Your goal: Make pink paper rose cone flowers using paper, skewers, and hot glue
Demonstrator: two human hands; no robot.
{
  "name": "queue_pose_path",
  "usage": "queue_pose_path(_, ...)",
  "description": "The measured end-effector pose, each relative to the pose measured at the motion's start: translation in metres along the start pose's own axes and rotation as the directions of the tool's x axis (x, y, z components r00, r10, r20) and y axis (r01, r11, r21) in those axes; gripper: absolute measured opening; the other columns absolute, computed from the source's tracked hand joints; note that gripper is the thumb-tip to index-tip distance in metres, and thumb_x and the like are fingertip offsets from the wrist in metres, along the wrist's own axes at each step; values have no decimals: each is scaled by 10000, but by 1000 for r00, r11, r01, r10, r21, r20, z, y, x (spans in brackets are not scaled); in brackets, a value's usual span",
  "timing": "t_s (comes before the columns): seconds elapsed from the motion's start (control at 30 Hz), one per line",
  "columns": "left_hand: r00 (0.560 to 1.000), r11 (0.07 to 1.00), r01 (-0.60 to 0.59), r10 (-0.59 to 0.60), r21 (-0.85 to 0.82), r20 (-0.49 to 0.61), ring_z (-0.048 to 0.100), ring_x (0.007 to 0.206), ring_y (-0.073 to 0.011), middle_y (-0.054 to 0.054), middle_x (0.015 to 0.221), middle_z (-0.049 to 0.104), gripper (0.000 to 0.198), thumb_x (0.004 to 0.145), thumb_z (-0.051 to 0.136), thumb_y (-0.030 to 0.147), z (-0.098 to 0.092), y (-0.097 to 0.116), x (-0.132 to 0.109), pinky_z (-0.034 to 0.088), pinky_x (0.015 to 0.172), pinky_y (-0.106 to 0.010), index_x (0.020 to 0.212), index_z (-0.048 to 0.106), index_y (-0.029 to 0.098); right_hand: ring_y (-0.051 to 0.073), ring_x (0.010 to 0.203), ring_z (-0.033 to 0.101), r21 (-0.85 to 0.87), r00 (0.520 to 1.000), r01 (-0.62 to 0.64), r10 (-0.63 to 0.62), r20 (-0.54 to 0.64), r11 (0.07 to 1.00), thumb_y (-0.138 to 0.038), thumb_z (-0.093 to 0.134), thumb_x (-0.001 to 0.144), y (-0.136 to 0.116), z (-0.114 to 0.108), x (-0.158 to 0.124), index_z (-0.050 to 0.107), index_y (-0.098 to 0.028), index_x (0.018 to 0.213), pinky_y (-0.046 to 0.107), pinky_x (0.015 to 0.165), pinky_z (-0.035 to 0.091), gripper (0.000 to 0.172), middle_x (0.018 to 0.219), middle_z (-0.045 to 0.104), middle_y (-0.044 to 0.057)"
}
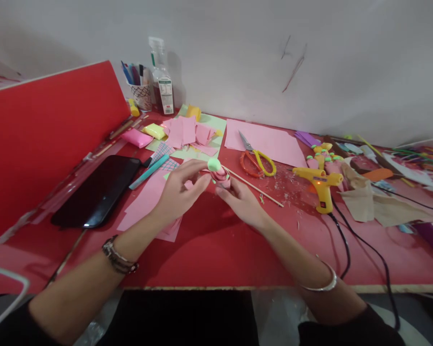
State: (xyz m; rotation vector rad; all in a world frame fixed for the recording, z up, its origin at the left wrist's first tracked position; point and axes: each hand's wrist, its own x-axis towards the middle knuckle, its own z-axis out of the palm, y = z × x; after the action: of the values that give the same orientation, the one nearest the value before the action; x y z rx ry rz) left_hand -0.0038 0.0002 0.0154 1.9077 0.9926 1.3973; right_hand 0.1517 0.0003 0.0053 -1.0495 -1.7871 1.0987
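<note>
On my feed, the right hand (243, 199) grips a pink paper roll (222, 180) with a light green cap (213, 165), in front of and to the left of the scissors (253, 151). I see the left hand (183, 190) on the roll's other side, fingertips close by the cap; I cannot tell whether they pinch it. Just in front of the scissors I have a thin stick (270, 198) lying slantwise on the red table (216, 264). The scissors' blades reach over a pink sheet (274, 139) behind them. To their right I see the yellow glue gun (320, 185); to their left, cut pink pieces (183, 130) and, farther off, a black phone (99, 192).
</note>
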Motion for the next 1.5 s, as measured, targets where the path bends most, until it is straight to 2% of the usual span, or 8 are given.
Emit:
queue_pose_path(0.17,964,972,-233,231,0,134,539,819,-150,-53,964,597,308,738,414,127,-3,2,-2,456,720,-304,987,580,202,170,940,536,-166,988,143,-150,-34,976,-209,527,744,3,-6,0,515,-169,993,331,845,397,252,1024,597,70)
queue_pose_path(0.3,929,944,-321,297,81,219,541,767,-139,-51,1034,572,473,680,487,136,-3,2,-3,466,720,-309,1147,459,209,178,1012,518,-216,969,232,-245,-38,949,-87,507,696,7,-9,0,504,-191,1024,366,891,378,344,1087,580,68)
queue_pose_path(0.43,935,945,-303,270,125,230,549,783,-136,-41,1021,575,505,661,602,184,-1,2,-3,473,696,-282,1136,434,204,174,1022,511,-221,963,259,-269,-16,940,-16,466,642,7,-8,-1,501,-188,1028,370,891,379,424,1073,573,69)
queue_pose_path(0.63,946,945,-286,251,162,206,554,870,-152,-47,1009,580,322,710,616,247,0,-1,-3,484,671,-264,1008,502,199,168,860,552,-198,975,217,-220,8,956,-116,505,693,4,-5,0,538,-172,883,343,769,438,200,921,589,59)
queue_pose_path(0.93,934,922,-340,307,186,183,553,843,-132,-33,938,600,217,759,579,240,1,-2,-3,473,653,-241,958,509,192,157,787,517,-153,982,170,-155,105,974,-157,492,739,1,-4,-1,494,-173,795,325,743,423,58,808,552,37)
queue_pose_path(1.17,957,950,-263,234,170,173,569,819,-132,-39,986,593,384,724,619,273,1,-2,-4,480,689,-251,1063,460,190,152,775,502,-140,984,140,-122,130,980,-155,477,747,-2,-3,-2,492,-165,797,314,736,421,53,802,530,36)
queue_pose_path(1.37,944,930,-314,284,194,167,556,836,-144,-33,925,598,194,758,577,265,1,-2,-4,462,716,-282,929,517,194,156,757,506,-184,986,138,-118,119,973,-179,492,755,-2,-4,-1,486,-170,784,313,715,425,30,790,541,36)
queue_pose_path(1.5,945,928,-312,280,203,171,552,824,-143,-36,941,595,232,756,573,262,1,-1,-4,455,729,-290,969,507,198,149,744,508,-200,984,157,-136,115,967,-169,482,760,-3,-4,-2,484,-173,769,303,703,426,10,767,536,26)
